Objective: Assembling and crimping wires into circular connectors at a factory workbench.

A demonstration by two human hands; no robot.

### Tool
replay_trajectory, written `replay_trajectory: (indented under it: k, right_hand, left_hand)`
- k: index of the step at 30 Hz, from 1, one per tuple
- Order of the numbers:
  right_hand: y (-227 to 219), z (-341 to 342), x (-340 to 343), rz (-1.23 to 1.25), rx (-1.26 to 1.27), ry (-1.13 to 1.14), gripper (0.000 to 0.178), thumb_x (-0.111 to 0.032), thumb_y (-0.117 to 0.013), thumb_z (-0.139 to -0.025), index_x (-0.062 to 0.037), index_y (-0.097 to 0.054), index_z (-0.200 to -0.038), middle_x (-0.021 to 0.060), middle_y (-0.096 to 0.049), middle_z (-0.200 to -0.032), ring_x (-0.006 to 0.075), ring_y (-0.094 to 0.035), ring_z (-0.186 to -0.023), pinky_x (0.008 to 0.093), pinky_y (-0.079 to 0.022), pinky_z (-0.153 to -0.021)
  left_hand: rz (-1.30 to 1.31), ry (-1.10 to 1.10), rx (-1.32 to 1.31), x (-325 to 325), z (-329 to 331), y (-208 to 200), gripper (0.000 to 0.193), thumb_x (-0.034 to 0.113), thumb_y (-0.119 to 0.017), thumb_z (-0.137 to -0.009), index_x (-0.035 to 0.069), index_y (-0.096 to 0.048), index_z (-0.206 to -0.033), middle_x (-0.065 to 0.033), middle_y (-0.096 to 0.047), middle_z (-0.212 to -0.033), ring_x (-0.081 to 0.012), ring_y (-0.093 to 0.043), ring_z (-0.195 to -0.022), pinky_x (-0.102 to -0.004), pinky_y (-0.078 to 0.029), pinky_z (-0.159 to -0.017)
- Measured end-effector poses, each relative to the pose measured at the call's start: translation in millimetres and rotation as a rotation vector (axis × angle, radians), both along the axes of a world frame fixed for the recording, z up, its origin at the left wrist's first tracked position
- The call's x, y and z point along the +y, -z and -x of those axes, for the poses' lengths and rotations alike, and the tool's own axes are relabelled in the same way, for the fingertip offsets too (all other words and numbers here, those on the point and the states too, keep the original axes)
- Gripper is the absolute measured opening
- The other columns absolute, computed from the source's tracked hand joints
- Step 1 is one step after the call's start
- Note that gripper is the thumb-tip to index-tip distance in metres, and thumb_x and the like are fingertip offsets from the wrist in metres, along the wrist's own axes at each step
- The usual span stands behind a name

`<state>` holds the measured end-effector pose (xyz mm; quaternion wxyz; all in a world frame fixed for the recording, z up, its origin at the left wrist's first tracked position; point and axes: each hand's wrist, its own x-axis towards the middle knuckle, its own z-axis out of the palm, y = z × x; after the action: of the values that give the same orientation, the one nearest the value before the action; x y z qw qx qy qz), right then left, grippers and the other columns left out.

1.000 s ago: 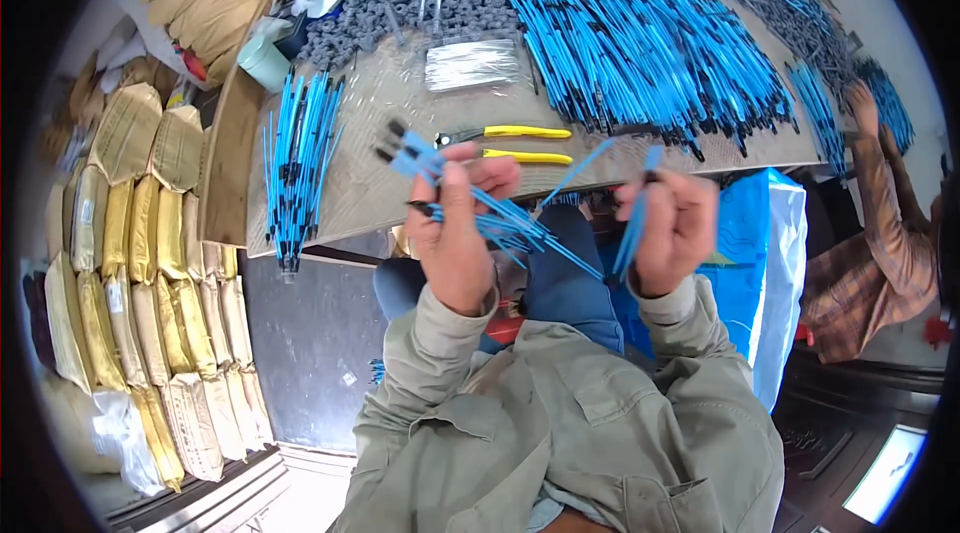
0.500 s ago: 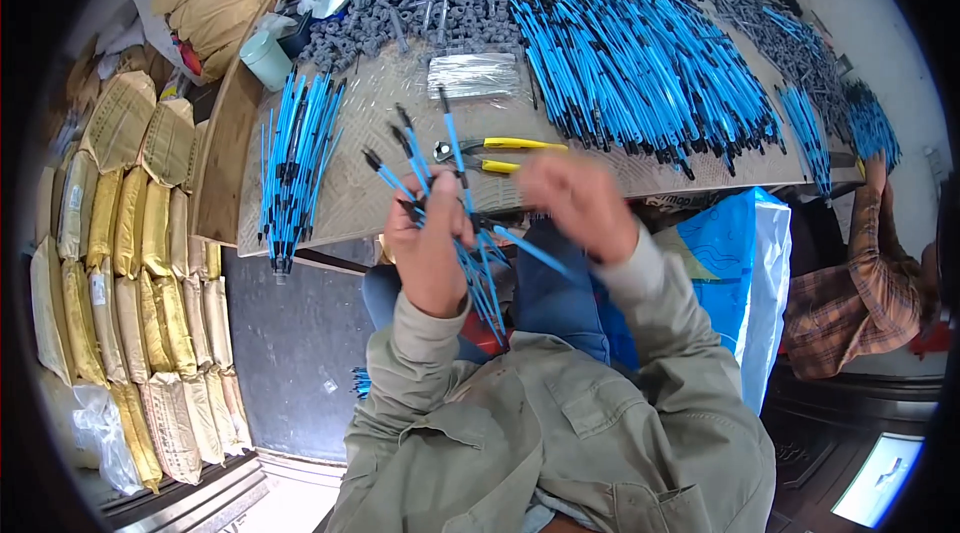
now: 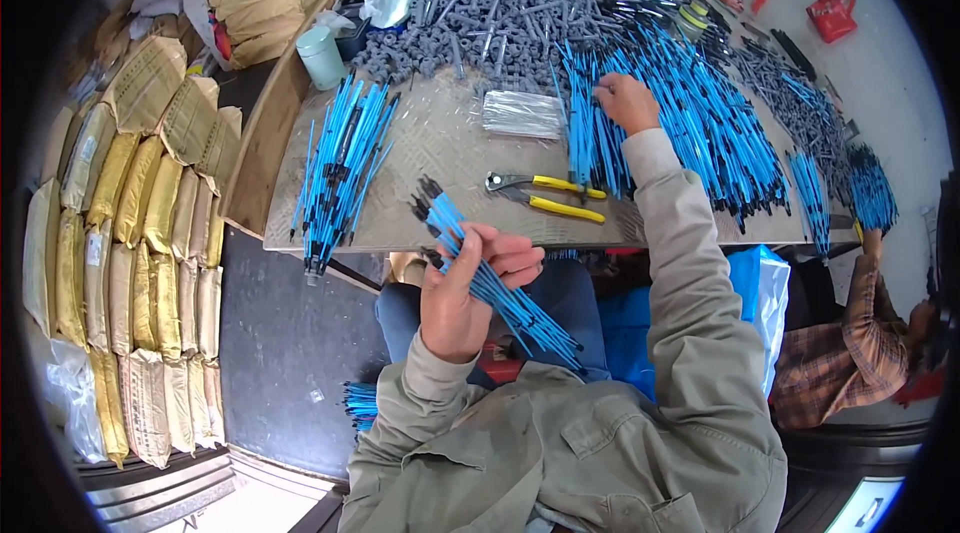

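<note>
Bundle of thin blue, black-ended rods [image 3: 510, 305] held slanted at worktop's [image 3: 430, 133] near edge; bigger blue-rod pile [image 3: 700, 123] heaped on worktop's right.

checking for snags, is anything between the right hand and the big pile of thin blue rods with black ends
Nothing visible: the right hand is at the left part of the big pile of thin blue rods with black ends. The yellow-handled metal pliers lie below, not between them.

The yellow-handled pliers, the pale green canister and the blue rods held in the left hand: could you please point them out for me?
Yellow-handled pliers [image 3: 569, 186]: head view, on the upper handle.
Pale green canister [image 3: 320, 60]: head view, on its side wall.
Held blue rods [image 3: 519, 309]: head view, on the lower shafts.
</note>
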<state>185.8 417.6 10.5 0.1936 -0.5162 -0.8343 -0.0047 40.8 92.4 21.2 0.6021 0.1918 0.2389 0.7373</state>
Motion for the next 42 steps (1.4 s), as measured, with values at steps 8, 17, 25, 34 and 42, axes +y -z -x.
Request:
replay_trajectory:
  k: [8,17,25,34,42]
  right_hand:
    - [9.0,20.6,-3.0,-0.072,-0.129,0.168,0.027,-0.037,-0.066,-0.071,-0.0143,-0.067,-0.085,0.0122,-0.066,-0.090,0.0304,-0.063,-0.083,0.0425,-0.050,-0.070]
    - [9.2,-2.7,8.1,0.060,0.461,0.097,0.024,-0.026,-0.069,-0.074,-0.0049,-0.064,-0.085,0.0106,-0.066,-0.085,0.0192,-0.064,-0.075,0.0305,-0.050,-0.065]
    - [-35.0,13.3,-133.6,0.133,1.103,-0.470,0.017,-0.002,-0.065,-0.080,-0.0023,-0.055,-0.093,0.0009,-0.058,-0.079,0.0070,-0.054,-0.067,0.0205,-0.044,-0.060]
    - [12.3,25.7,-241.4,0.626,1.007,-0.676,0.017,-0.001,-0.065,-0.080,-0.0032,-0.054,-0.093,-0.0014,-0.057,-0.079,0.0030,-0.051,-0.069,0.0178,-0.041,-0.059]
    - [16.6,24.9,-246.8,0.836,1.112,-0.718,0.016,-0.007,-0.064,-0.082,-0.0031,-0.054,-0.094,-0.0019,-0.055,-0.077,0.0032,-0.051,-0.068,0.0177,-0.041,-0.059]
  left_hand:
    - [0.064,-0.037,0.158,-1.1,-12.6,6.7,0.023,0.026,-0.042,-0.096,0.005,-0.050,-0.102,-0.0153,-0.062,-0.095,-0.0262,-0.062,-0.088,-0.0393,-0.050,-0.079]
    - [0.154,-0.042,0.197,-8.5,-15.7,14.5,0.022,0.026,-0.046,-0.094,0.005,-0.051,-0.099,-0.0158,-0.062,-0.096,-0.0250,-0.061,-0.088,-0.0357,-0.049,-0.077]
    - [0.167,-0.268,0.187,9.2,-4.2,7.5,0.025,0.020,-0.045,-0.095,-0.001,-0.051,-0.107,-0.0157,-0.063,-0.095,-0.0226,-0.062,-0.088,-0.0349,-0.050,-0.078]
    - [0.047,-0.436,0.182,8.5,3.1,-3.6,0.023,0.015,-0.049,-0.093,-0.003,-0.054,-0.107,-0.0117,-0.064,-0.091,-0.0171,-0.062,-0.076,-0.0280,-0.051,-0.069]
    - [0.028,-0.624,0.593,6.6,4.9,2.0,0.009,0.009,-0.062,-0.084,0.000,-0.060,-0.085,-0.0020,-0.060,-0.071,-0.0072,-0.054,-0.060,-0.0200,-0.040,-0.055]
